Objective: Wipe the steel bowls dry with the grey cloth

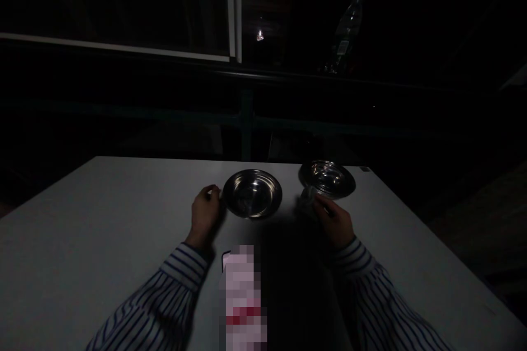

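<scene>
While the left steel bowl and right steel bowl are already set out, a crumpled wad is pinched, unreleased, by the right hand at the latter's seven o'clock; the left hand's grip, at the former's nine, cannot be told.

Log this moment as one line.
left hand: beside left bowl, grip unclear | right hand: holds crumpled item by right bowl | both bowls: on white table
</scene>
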`<state>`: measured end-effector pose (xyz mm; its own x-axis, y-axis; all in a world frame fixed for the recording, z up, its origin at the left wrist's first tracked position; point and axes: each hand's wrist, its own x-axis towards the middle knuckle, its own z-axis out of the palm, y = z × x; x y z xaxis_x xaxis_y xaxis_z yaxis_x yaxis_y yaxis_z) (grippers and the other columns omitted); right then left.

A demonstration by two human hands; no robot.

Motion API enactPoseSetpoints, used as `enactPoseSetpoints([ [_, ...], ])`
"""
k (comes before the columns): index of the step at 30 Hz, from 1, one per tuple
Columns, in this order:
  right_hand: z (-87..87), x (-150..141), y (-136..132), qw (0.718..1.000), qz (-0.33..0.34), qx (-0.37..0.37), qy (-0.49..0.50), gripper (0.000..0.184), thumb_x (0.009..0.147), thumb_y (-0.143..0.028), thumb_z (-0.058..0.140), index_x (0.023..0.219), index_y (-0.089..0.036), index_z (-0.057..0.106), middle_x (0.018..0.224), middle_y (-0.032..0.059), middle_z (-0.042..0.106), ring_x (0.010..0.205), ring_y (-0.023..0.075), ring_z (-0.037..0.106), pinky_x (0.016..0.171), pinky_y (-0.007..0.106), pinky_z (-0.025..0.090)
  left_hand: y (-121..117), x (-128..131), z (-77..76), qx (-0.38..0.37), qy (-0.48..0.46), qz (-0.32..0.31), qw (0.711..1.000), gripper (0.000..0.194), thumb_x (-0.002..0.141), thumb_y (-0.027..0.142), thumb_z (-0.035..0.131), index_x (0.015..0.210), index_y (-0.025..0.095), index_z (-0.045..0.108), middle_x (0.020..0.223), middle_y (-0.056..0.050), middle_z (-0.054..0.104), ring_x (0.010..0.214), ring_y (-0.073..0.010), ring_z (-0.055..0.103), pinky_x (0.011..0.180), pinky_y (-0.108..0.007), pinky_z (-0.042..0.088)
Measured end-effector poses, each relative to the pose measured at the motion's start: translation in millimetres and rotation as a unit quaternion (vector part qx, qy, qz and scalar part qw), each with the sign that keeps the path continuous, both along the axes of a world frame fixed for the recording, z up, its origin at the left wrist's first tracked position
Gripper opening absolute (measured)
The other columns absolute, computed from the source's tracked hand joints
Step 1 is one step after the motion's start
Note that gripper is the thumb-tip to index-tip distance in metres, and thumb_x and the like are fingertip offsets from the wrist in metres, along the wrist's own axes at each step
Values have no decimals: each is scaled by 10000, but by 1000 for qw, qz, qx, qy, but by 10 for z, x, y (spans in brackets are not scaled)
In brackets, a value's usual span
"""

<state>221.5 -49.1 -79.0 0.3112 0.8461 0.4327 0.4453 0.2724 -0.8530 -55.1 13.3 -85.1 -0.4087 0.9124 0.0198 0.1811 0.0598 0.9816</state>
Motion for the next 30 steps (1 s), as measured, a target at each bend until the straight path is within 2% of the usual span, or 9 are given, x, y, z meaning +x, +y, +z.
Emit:
enactPoseSetpoints([
  [2, 26, -17, 6, 999, -8, 23, -29, 293, 733, -373, 543, 896, -168, 676, 913, 84, 698, 868, 227, 647, 784, 386, 522, -94, 79, 104, 24, 24, -7, 999, 405, 707, 428, 567, 982, 144, 653, 829, -102, 680, 801, -247, 604, 740, -332, 419],
  [4, 56, -57, 27, 997, -5, 53, -64, 283, 752, -348, 524, 910, -164, 669, 959, 89, 687, 916, 222, 634, 831, 387, 505, -205, 248, 212, 59, 27, -100, 993, 349, 703, 409, 590, 895, 131, 677, 855, -98, 683, 825, -235, 604, 754, -307, 422],
  [7, 101, -163, 68, 987, 20, 105, -117, 263, 796, -289, 481, 944, -159, 655, 1002, 96, 672, 957, 203, 619, 863, 367, 490, -358, 594, 324, 18, -78, -261, 962, 416, 684, 415, 635, 987, 130, 654, 908, -96, 679, 843, -218, 606, 732, -290, 438],
  [10, 147, -284, 90, 976, 55, 142, -154, 261, 822, -245, 449, 975, -166, 645, 1017, 98, 664, 978, 189, 607, 886, 355, 475, -434, 905, 346, -23, -199, -351, 915, 536, 686, 437, 641, 1143, 166, 573, 948, -88, 658, 787, -183, 605, 638, -268, 446],
  [16, 224, -305, 0, 967, 197, 79, -142, 395, 802, -279, 501, 1181, -172, 536, 1184, 83, 585, 1095, 189, 541, 938, 342, 435, -421, 1141, 329, -40, -283, -323, 902, 372, 696, 428, 629, 977, 186, 646, 936, -61, 660, 829, -172, 602, 563, -201, 424],
  [20, 201, -128, -50, 990, 117, 57, -48, 325, 809, -298, 493, 1097, -177, 585, 1060, 77, 648, 953, 183, 613, 858, 330, 477, -388, 1157, 330, -68, -333, -289, 895, 195, 702, 337, 615, 779, 160, 645, 759, -43, 673, 727, -157, 622, 585, -221, 450],
  [23, 127, 26, -19, 996, 54, 68, 1, 349, 770, -328, 541, 1079, -172, 589, 1075, 97, 638, 985, 208, 597, 861, 358, 473, -368, 1184, 312, -77, -396, -276, 873, 114, 707, 264, 578, 695, 160, 624, 645, -32, 657, 643, -152, 626, 595, -243, 477],
  [26, 21, 115, 30, 993, 100, 28, 65, 429, 726, -375, 582, 1107, -178, 571, 1143, 102, 606, 1050, 229, 568, 862, 374, 473, -356, 1223, 277, -83, -449, -298, 838, 149, 707, 233, 531, 766, 152, 641, 693, -65, 679, 702, -195, 651, 645, -299, 510],
  [30, -84, 127, 84, 981, 125, -36, 141, 345, 671, -385, 632, 938, -166, 632, 928, 80, 684, 882, 231, 638, 765, 356, 511, -317, 1247, 233, -104, -450, -331, 823, 232, 723, 270, 525, 867, 136, 648, 831, -108, 698, 815, -236, 656, 707, -342, 517],
])
